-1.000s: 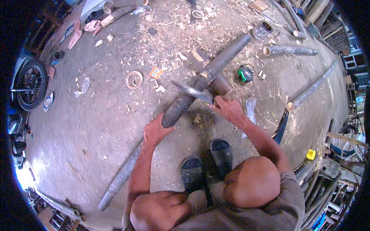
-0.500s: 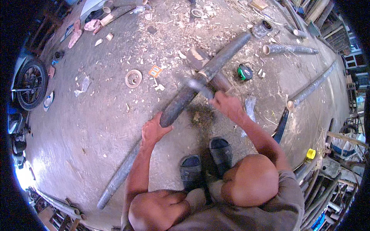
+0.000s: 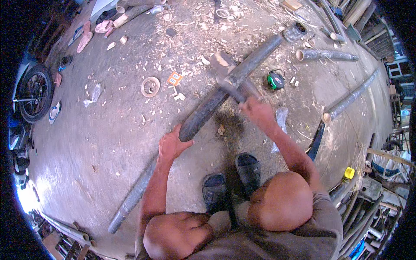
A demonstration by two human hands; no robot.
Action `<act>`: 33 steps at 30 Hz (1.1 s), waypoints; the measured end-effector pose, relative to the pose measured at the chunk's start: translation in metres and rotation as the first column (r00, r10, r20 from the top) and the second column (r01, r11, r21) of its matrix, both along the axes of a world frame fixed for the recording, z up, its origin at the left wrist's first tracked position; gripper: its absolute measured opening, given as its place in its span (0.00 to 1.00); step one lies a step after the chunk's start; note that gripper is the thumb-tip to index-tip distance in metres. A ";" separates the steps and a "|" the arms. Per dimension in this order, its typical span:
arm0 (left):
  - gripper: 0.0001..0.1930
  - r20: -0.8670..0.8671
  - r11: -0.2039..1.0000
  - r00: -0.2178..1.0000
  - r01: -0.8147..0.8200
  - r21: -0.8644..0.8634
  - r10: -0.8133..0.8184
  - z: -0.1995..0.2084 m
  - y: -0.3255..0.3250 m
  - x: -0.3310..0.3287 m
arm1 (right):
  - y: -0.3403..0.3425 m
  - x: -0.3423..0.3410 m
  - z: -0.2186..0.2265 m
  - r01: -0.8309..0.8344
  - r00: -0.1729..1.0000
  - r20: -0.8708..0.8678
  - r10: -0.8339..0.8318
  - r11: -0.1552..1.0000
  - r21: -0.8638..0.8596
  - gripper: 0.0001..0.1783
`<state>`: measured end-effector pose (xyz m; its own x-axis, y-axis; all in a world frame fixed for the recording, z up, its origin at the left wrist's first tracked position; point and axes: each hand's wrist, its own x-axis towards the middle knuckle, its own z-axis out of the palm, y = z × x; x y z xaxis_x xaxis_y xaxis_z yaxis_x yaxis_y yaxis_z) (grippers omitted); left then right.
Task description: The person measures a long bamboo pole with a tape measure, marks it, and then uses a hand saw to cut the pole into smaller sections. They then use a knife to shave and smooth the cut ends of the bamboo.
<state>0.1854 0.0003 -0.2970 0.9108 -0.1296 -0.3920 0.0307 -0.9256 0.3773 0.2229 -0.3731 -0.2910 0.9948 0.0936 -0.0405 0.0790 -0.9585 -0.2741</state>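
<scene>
A thick dark bamboo pole (image 3: 204, 113) slants from lower left to upper right, its middle resting across a wooden block (image 3: 220, 62) on the floor. Around the pole's near end, my left hand (image 3: 170, 146) is closed, thumb along its underside. My right hand (image 3: 258, 113) grips a short dark tool (image 3: 234, 92), blurred by motion, which lies across the top of the pole over the block. Its exact kind is not plain. Below my left hand, a thinner grey pole (image 3: 132, 201) lies on the floor, partly hidden by my forearm.
Pale wood chips scatter around the block. A green-and-black tape measure (image 3: 275, 80) and a clear plastic wrapper (image 3: 281, 121) lie to the right, beyond them bamboo tubes (image 3: 327, 55) and a dark saw-like blade (image 3: 316, 141). A bamboo ring (image 3: 150, 87) sits left; a wheel (image 3: 35, 94) stands far left.
The tool in my right hand has shifted slightly, its blurred end moving up and right along the pole. My left hand keeps its hold on the near end.
</scene>
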 end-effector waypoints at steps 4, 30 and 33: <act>0.47 0.029 0.988 0.998 -0.064 0.139 0.061 0.017 -0.015 -0.014 | 0.005 0.000 -0.010 0.208 0.972 0.081 -0.222 0.967 0.146 0.24; 0.43 -0.009 0.997 0.997 -0.071 0.005 0.071 0.016 -0.017 0.004 | -0.015 0.014 0.023 0.080 0.996 0.037 -0.077 0.993 -0.087 0.27; 0.44 0.113 0.989 0.990 -0.100 0.107 0.088 0.012 -0.026 -0.006 | -0.001 0.014 0.010 0.052 0.994 -0.087 -0.061 0.993 -0.108 0.27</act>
<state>0.1790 -0.0259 -0.2848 0.9544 -0.0020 -0.2984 0.0845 -0.9572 0.2767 0.2372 -0.3742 -0.2811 0.9902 0.0277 -0.1371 0.0033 -0.9846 -0.1745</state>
